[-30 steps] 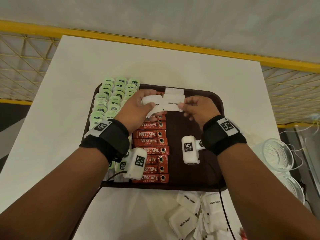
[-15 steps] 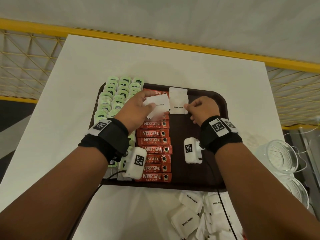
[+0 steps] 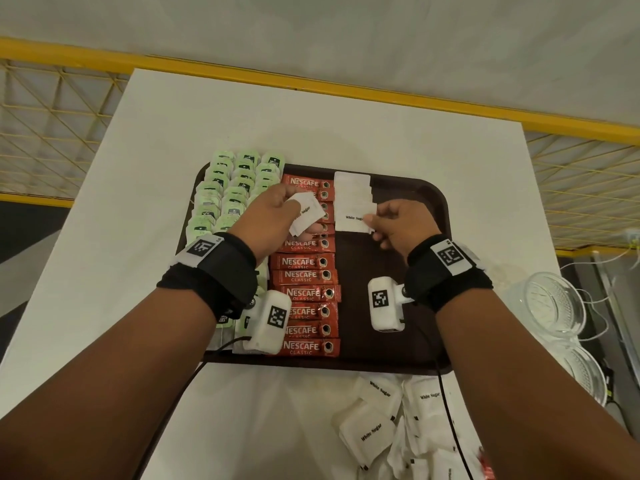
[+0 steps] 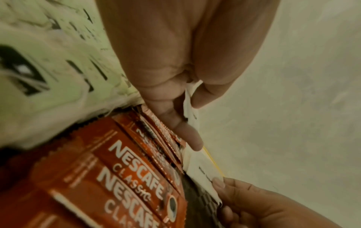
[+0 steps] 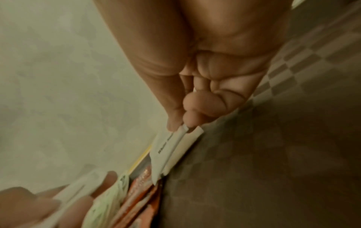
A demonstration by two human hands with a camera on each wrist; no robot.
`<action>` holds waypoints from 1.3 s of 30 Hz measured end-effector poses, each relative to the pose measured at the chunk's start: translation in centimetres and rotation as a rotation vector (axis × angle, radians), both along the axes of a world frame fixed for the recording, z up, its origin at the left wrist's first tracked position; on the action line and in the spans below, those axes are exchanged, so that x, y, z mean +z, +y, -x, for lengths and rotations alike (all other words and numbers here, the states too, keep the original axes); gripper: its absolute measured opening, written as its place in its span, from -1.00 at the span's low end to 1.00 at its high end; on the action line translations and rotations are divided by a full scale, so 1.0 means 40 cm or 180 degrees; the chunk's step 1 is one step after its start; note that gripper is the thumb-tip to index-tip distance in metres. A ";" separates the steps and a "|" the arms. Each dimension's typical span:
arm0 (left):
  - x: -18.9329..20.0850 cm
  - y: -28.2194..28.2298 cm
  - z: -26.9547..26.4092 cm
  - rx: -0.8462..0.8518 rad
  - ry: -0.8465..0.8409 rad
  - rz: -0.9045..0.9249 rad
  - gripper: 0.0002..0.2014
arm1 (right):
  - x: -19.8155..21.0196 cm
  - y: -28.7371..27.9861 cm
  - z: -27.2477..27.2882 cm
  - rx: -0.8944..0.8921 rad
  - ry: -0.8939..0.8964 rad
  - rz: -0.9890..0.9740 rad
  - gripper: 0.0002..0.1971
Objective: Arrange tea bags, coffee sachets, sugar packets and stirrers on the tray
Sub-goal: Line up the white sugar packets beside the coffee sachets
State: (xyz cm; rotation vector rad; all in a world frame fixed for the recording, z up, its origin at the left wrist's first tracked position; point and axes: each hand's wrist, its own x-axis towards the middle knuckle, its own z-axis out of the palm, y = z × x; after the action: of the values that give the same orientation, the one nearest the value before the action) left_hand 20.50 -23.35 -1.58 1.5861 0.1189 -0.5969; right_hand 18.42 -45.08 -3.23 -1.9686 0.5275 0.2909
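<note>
The right hand [image 3: 398,226] now lays its sugar packet [image 3: 353,218] lower in the white column on the tray [image 3: 429,202], and more coffee sachets [image 3: 306,183] show beyond the left hand [image 3: 273,220].

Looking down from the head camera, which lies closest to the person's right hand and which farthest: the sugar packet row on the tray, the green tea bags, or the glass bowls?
From the right hand:
1. Sugar packet row, just left of the hand; its fingers pinch the nearest packet.
2. Green tea bags, on the tray's far left, beyond the coffee sachets.
3. Glass bowls, off the tray, at the table's right edge.
</note>
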 end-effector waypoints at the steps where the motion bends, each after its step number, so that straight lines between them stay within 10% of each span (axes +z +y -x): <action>1: -0.002 0.004 0.001 -0.0043 -0.0006 -0.0058 -0.68 | -0.007 -0.002 -0.002 -0.0018 0.0006 0.0110 -0.83; 13: 0.013 0.014 0.013 -0.0154 -0.0372 -0.0129 -0.88 | 0.004 0.017 -0.023 -0.0040 -0.0137 0.1028 -0.77; 20: 0.023 -0.013 0.026 -0.0419 -0.0531 -0.0112 -0.72 | 0.077 0.077 0.021 0.0838 -0.0180 -0.0318 -0.85; 39: 0.047 0.053 0.086 -0.0154 -0.0761 -0.0661 -0.77 | -0.012 0.031 0.003 -0.0140 0.0389 0.0706 -0.77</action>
State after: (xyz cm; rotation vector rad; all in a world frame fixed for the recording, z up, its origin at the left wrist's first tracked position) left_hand 17.08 -21.25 0.30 1.8541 -0.0383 -0.4383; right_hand 18.31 -43.84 -3.69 -2.1595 0.7066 0.3387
